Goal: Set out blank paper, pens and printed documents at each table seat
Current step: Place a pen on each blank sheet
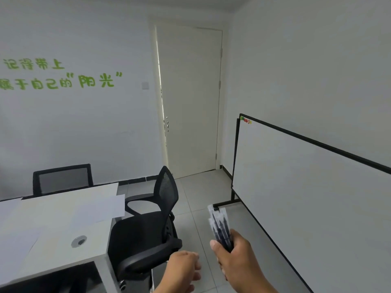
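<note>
My right hand point(237, 259) grips a bundle of several black pens point(220, 227) in clear sleeves, tips pointing up, over the floor to the right of the table. My left hand point(184, 269) hangs beside it with loosely curled fingers and holds nothing. On the white table point(63, 248) at lower left lie white paper sheets: one point(101, 208) at the far right corner, one point(8, 208) at the far left edge, and another point(14, 246) nearer me on the left.
A black mesh office chair point(148, 225) stands at the table's right end, another chair point(63, 178) behind the table's far side. A whiteboard on a stand point(306, 187) leans along the right wall. A closed door point(190, 98) is ahead. Grey tiled floor point(201, 187) lies between chair and whiteboard.
</note>
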